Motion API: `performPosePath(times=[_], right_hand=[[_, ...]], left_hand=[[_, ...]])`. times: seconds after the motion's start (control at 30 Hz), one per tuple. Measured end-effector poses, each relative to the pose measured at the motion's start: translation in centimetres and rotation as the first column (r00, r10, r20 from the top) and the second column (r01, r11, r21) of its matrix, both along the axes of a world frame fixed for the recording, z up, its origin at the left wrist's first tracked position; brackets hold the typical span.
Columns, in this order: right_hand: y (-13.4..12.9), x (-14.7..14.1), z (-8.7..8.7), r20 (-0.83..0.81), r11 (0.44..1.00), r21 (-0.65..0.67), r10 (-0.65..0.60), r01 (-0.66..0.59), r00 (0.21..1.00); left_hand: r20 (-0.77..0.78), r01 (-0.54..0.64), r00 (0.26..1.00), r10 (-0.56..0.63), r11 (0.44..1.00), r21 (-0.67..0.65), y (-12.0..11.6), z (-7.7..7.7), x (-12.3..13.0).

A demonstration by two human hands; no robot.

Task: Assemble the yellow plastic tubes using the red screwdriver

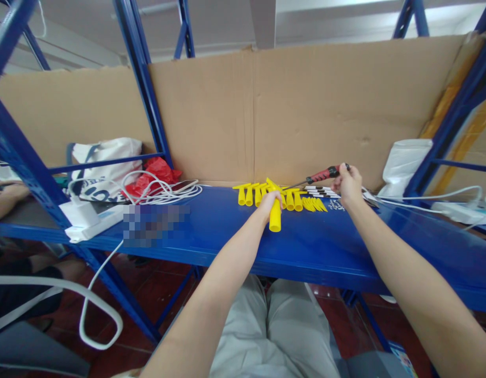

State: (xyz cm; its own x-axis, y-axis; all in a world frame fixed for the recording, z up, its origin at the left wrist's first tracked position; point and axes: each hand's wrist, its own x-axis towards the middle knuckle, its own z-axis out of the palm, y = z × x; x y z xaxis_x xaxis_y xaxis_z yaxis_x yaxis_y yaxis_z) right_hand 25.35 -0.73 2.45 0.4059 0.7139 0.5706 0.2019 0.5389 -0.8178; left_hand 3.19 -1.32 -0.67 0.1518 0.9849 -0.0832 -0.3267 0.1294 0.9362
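Observation:
My left hand (269,203) is closed around a yellow hollow plastic handle (275,219), its open round end tilted toward me. A screwdriver (322,175) with a red and black grip is in my right hand (350,185), fingers closed at the grip's rear end. Its shaft slants down leftward to the upper part of the yellow handle; my left hand hides part of the handle, and I cannot tell whether the tip sits in a screw. Behind, several similar yellow handles (249,196) stand in a row. Small pointed yellow pieces (314,205) lie to their right.
On the blue shelf (223,231) are black-and-white strips (321,192) and small silvery bits (337,205). Coiled white cables (167,194), a red bag (152,176) and a power strip (96,223) are left. A white package (402,163) stands right. Cardboard (306,115) closes the back.

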Motion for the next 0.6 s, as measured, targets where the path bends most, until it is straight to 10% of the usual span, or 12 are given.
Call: performPosePath(times=[0.6], right_hand=[[0.25,0.65,-0.11,-0.024,1.0,-0.019,0.011,-0.011,1.0]], left_hand=[[-0.007,0.034,0.999,-0.035,0.999,-0.035,-0.53,0.36,-0.21]])
